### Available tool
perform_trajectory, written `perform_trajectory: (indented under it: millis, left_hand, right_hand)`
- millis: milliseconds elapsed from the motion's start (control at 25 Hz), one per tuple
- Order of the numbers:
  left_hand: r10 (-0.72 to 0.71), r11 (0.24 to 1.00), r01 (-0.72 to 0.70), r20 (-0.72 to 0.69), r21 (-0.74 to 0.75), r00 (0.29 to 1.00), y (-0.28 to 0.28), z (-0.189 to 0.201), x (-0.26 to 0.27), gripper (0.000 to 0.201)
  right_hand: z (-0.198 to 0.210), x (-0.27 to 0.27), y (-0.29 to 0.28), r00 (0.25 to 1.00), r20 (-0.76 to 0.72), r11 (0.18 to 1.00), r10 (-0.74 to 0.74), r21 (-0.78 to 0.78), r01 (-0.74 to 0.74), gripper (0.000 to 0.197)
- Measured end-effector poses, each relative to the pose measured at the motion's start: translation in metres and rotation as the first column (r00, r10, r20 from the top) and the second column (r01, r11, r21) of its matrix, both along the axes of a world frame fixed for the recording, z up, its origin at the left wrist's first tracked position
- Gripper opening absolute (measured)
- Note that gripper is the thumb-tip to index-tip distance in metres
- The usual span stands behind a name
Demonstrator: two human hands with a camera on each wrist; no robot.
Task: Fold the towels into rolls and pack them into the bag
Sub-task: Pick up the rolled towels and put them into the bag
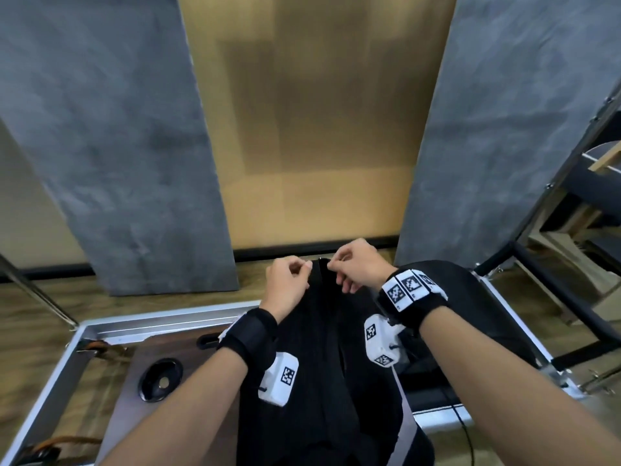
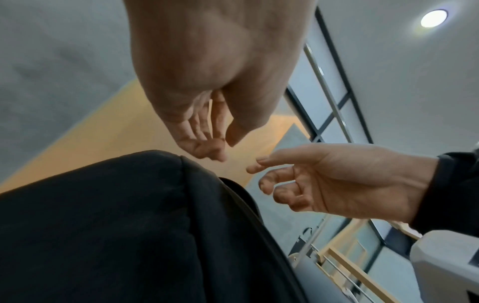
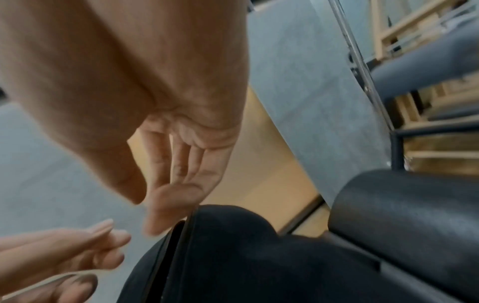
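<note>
Black bag [image 1: 322, 364] stands upright between the forearms, on the bench [image 1: 111, 327] edge area, its top at the far end under both hands. Left hand [image 1: 289, 284] sits at the bag's top left, fingers curled, thumb and fingertips near together; the left wrist view shows a small gap under them, so can't tell if it pinches anything. Right hand [image 1: 356, 267] at top right, just beside the left, fingers loosely curled over the bag's open seam [image 3: 178, 246]; contact unclear, blurred. Hands close but apart. No towels visible. Black padded chair [image 1: 470, 297] right of bag.
</note>
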State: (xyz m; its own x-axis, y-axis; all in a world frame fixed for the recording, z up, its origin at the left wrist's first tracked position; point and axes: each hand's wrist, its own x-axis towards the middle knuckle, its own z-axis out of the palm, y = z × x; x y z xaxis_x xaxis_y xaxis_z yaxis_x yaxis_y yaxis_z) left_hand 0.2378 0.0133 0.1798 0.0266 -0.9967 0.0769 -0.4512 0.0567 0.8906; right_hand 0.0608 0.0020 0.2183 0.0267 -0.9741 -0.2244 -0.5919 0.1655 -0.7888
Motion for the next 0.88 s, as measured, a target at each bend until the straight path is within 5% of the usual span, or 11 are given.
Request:
perform_trajectory:
  millis: [200, 360, 480, 760, 880]
  left_hand:
    - [0.074, 0.995, -0.085, 0.208, 0.045, 0.975, -0.051, -0.013, -0.005, 0.023]
    - [-0.090, 0.971, -0.030, 0.478, 0.237, 0.874, -0.073, -0.026, -0.018, 0.037]
    - [-0.151, 0.960, -0.010, 0.544, 0.281, 0.825, -0.083, -0.032, -0.021, 0.039]
    - [-0.088, 0.931, -0.072, 0.410, 0.358, 0.908, -0.090, -0.037, -0.020, 0.034]
    - [-0.034, 0.936, -0.045, 0.219, 0.349, 0.975, -0.089, -0.036, -0.020, 0.015]
  right_hand:
    - [-0.027, 0.002, -0.055, 0.970, 0.031, 0.970, -0.239, -0.030, 0.240, 0.012]
    - [-0.047, 0.005, -0.081, 0.992, 0.056, 0.985, -0.115, 0.132, 0.107, 0.012]
    - [-0.057, 0.004, -0.091, 1.000, -0.016, 0.982, 0.019, 0.188, -0.016, 0.024]
    - [-0.053, 0.001, -0.098, 0.988, -0.080, 0.974, 0.130, 0.196, -0.112, 0.005]
    - [-0.054, 0.002, -0.097, 0.991, -0.062, 0.981, 0.118, 0.160, -0.107, 0.021]
